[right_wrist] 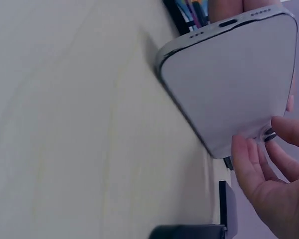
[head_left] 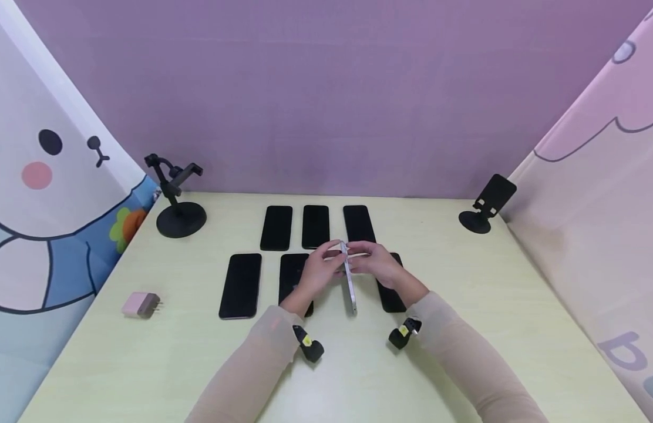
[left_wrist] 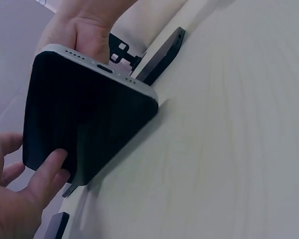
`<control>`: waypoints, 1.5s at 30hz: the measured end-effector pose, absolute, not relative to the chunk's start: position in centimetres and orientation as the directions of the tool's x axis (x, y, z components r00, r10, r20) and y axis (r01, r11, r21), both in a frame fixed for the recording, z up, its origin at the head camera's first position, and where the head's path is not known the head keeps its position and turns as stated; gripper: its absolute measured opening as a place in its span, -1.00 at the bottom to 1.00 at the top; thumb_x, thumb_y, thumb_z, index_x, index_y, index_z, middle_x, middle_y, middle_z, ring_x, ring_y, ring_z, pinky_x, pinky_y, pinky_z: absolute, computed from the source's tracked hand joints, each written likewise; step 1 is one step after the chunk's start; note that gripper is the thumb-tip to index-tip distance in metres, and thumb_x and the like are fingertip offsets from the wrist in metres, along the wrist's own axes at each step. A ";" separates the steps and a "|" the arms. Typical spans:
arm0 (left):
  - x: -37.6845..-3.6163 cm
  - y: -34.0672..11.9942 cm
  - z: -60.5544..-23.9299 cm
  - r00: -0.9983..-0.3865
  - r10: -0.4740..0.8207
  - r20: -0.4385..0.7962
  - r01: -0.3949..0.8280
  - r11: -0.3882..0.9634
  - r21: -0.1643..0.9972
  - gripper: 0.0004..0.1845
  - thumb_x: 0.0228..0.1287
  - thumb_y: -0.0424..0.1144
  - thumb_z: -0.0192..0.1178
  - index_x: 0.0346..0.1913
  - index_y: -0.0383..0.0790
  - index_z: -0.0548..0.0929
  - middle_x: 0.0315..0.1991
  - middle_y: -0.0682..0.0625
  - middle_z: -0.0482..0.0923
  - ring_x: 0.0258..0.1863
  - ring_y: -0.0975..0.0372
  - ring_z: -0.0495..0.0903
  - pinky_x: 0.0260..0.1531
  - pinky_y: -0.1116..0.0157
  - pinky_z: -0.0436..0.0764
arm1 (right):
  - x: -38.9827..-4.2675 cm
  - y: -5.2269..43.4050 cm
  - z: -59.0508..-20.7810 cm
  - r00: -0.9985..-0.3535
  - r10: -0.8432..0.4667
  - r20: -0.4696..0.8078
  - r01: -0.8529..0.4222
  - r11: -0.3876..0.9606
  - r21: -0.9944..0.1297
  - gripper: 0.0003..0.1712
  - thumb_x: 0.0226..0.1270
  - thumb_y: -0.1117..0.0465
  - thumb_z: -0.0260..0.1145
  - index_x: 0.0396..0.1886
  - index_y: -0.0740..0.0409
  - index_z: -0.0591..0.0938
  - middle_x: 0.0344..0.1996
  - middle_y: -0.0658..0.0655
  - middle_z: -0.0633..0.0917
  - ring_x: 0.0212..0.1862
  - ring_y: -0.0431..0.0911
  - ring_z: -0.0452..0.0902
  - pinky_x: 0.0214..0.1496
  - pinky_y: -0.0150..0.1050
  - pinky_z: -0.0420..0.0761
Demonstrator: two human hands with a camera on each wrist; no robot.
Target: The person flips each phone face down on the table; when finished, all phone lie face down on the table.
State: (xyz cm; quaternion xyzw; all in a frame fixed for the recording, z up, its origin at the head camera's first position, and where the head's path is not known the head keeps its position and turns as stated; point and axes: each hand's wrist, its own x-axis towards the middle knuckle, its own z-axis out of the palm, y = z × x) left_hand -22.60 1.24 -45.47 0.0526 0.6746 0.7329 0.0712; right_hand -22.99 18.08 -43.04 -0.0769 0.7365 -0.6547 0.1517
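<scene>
Between my two hands a smartphone [head_left: 350, 288] stands on its side, its narrow edge facing the head camera. My left hand [head_left: 318, 267] grips the far end, with fingertips on the black screen [left_wrist: 84, 109] in the left wrist view. From the other side my right hand [head_left: 378, 264] holds the same end. In the right wrist view its fingers [right_wrist: 246, 164] lie against the pale back [right_wrist: 229, 84], near the camera lenses. The charging port [right_wrist: 228, 23] end points towards the person. Whether the lower edge touches the table cannot be told.
Dark phones lie in two rows, including a back-left one [head_left: 276, 228] and a front-left one [head_left: 240, 286]; the hands partly cover some. A pink charger plug [head_left: 138, 305] lies left. Black stands [head_left: 181, 220] [head_left: 475, 222] occupy the back corners. Purple cloth [head_left: 326, 106] hangs behind.
</scene>
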 end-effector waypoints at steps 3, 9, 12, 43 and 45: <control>-22.6 0.9 -45.1 -0.985 0.173 -0.012 -0.020 -0.044 0.999 -0.51 0.32 -0.41 0.23 0.30 -0.35 0.46 0.00 -0.32 0.54 -0.20 0.01 0.68 -0.25 0.14 0.67 | -23.1 18.1 -43.5 -0.938 -0.317 -0.140 0.086 0.178 -0.980 -0.48 0.32 0.46 0.25 0.26 0.50 0.41 0.10 0.42 0.52 -0.07 -0.02 0.58 0.05 -0.01 0.57; -22.6 0.6 -44.6 -0.987 0.159 -0.033 -0.022 0.071 0.997 -0.52 0.29 -0.40 0.21 0.28 -0.32 0.50 -0.03 -0.27 0.55 -0.23 0.06 0.68 -0.32 0.23 0.68 | -23.2 18.1 -44.2 -0.939 -0.288 -0.189 0.119 0.245 -0.962 -0.53 0.30 0.46 0.27 0.21 0.43 0.49 0.09 0.35 0.51 0.00 0.03 0.52 0.02 -0.12 0.59; -22.7 0.4 -44.6 -0.988 0.146 -0.051 -0.032 0.133 0.991 -0.52 0.27 -0.39 0.23 0.27 -0.31 0.52 -0.03 -0.23 0.57 -0.20 0.09 0.67 -0.33 0.27 0.67 | -23.2 18.1 -44.3 -0.939 -0.291 -0.181 0.100 0.272 -0.957 -0.53 0.30 0.47 0.27 0.21 0.44 0.49 0.10 0.37 0.50 0.07 0.10 0.48 0.03 -0.13 0.58; -23.1 0.4 -45.9 -0.986 0.168 0.007 0.108 0.602 0.791 -0.60 0.21 -0.38 0.34 0.10 -0.43 0.60 0.04 -0.25 0.57 -0.07 0.06 0.55 -0.04 0.18 0.56 | -23.4 17.3 -45.1 -0.980 -0.119 -0.158 0.055 0.606 -0.794 -0.53 0.13 0.41 0.46 0.09 0.30 0.62 -0.21 0.13 0.64 -0.12 -0.03 0.51 -0.12 -0.25 0.53; -23.1 0.4 -45.9 -0.984 0.178 0.021 0.130 0.625 0.770 -0.62 0.20 -0.39 0.34 0.07 -0.45 0.62 0.00 -0.26 0.56 -0.07 0.03 0.54 -0.05 0.16 0.55 | -23.4 17.3 -45.1 -0.981 -0.110 -0.160 0.059 0.614 -0.787 -0.53 0.12 0.42 0.46 0.08 0.29 0.62 -0.22 0.13 0.64 -0.13 -0.03 0.51 -0.13 -0.25 0.53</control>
